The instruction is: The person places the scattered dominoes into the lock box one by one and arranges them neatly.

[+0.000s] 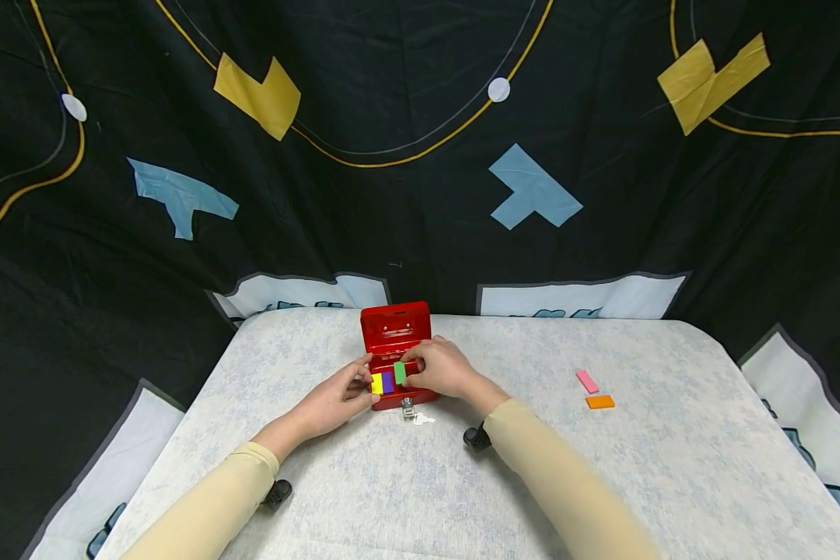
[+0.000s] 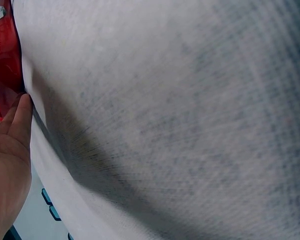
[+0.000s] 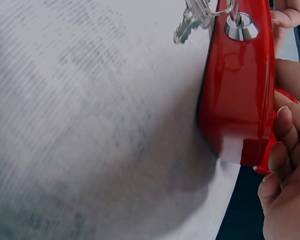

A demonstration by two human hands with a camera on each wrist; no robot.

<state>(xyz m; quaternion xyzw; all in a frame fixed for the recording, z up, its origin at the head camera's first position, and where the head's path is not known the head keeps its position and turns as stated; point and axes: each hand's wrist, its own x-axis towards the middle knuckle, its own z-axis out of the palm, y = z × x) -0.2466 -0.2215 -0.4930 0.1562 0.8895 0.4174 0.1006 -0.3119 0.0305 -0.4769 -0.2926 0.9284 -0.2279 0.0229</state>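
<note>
A red cash box point(image 1: 386, 401) stands with its lid point(image 1: 395, 327) raised. Inside it, a yellow block point(image 1: 376, 383) and a purple block point(image 1: 388, 382) sit side by side. My right hand point(image 1: 442, 368) reaches over the box's right side and pinches a green block point(image 1: 400, 372) between thumb and fingers. At the box's left side, my left hand point(image 1: 336, 398) touches the edge near the yellow block, its fingers extended along the side in the left wrist view. Keys point(image 3: 188, 25) hang from the lock point(image 3: 241, 26) on the box front. The right wrist view hides the green block.
On the table point(image 1: 532, 482), a pink block point(image 1: 587, 381) and an orange block point(image 1: 600, 402) lie to the right of the box. Behind the table hangs a black cloth point(image 1: 392, 233) with yellow and blue patches.
</note>
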